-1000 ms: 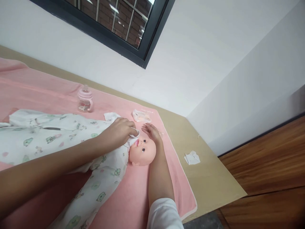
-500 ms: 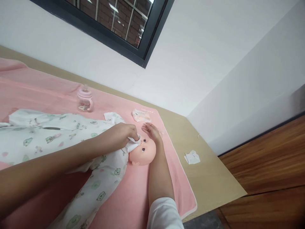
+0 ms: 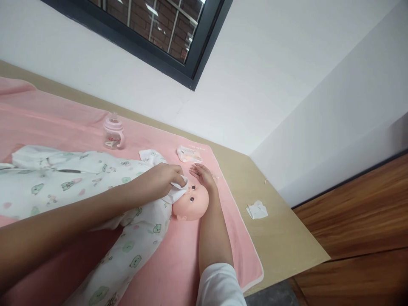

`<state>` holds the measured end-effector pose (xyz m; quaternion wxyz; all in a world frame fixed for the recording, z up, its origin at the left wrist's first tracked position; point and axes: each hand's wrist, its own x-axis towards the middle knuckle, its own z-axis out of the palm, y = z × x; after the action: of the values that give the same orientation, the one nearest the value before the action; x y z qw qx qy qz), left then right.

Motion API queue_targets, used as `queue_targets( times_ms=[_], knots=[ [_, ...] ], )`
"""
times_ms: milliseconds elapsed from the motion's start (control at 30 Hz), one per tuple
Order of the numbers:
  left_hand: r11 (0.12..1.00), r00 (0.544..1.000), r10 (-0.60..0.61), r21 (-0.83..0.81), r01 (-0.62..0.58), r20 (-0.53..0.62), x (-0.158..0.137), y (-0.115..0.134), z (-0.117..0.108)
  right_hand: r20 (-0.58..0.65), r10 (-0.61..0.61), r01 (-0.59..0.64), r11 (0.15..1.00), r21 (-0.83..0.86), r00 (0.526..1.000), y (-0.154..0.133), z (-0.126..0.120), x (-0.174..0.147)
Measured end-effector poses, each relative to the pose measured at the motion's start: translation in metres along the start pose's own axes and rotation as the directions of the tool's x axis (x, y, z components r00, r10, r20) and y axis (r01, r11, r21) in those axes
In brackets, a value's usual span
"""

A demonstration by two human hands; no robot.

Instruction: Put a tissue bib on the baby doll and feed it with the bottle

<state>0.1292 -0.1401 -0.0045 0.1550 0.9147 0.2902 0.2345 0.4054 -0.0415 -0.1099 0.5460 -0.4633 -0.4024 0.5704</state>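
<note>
A baby doll [image 3: 195,209] lies on its back on a pink mat [image 3: 172,263], with its head toward the right and its eyes facing up. It wears a white romper [image 3: 134,246] printed with green animals. My left hand [image 3: 165,180] is closed on a white tissue [image 3: 177,194], pressed over the doll's mouth and chin, which are hidden. On the far side of the doll's head rests my right hand [image 3: 204,175], fingers stretched out, its forearm running past the crown.
A pink-topped baby bottle [image 3: 113,134] stands on the mat's far side. A clear plastic packet [image 3: 190,154] lies beyond my right hand. On the wooden table [image 3: 280,238] sits a crumpled white tissue [image 3: 256,210]. A wall [image 3: 159,104] with a window [image 3: 188,74] borders the far edge.
</note>
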Motion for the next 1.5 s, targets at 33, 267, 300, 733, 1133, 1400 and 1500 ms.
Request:
queue_targets(
  times_ms=[33, 267, 300, 733, 1133, 1400, 1500],
  knots=[
    [1.0, 1.0, 0.008, 0.0, -0.008, -0.012, 0.0, -0.001, 0.001, 0.0, -0.001, 0.001, 1.0, -0.001, 1.0, 0.0, 0.0, 0.0],
    [0.998, 0.997, 0.056, 0.043, -0.054, -0.06, 0.002, -0.009, 0.004, 0.007, -0.015, 0.015, 1.0, -0.014, 1.0, 0.0, 0.0, -0.001],
    [0.997, 0.994, 0.07, 0.045, -0.067, -0.079, 0.002, -0.01, 0.005, 0.007, -0.014, 0.014, 1.0, -0.013, 1.0, 0.0, -0.001, 0.0],
    [0.993, 0.991, 0.026, 0.118, -0.01, -0.129, 0.003, -0.018, 0.004, 0.01, -0.023, 0.023, 1.0, -0.005, 1.0, 0.0, 0.0, -0.002],
    [1.0, 1.0, -0.014, 0.011, 0.014, 0.003, -0.004, -0.002, -0.014, 0.004, -0.025, 0.025, 1.0, -0.001, 1.0, 0.0, 0.0, -0.002],
    [0.997, 0.994, -0.042, 0.075, 0.035, 0.098, 0.001, 0.003, -0.009, -0.004, -0.014, 0.014, 1.0, 0.001, 1.0, 0.0, 0.0, 0.0],
    [0.996, 0.996, -0.047, 0.073, 0.042, 0.071, 0.001, 0.0, -0.007, 0.0, -0.017, 0.017, 1.0, 0.0, 1.0, 0.001, 0.0, 0.0]
  ],
)
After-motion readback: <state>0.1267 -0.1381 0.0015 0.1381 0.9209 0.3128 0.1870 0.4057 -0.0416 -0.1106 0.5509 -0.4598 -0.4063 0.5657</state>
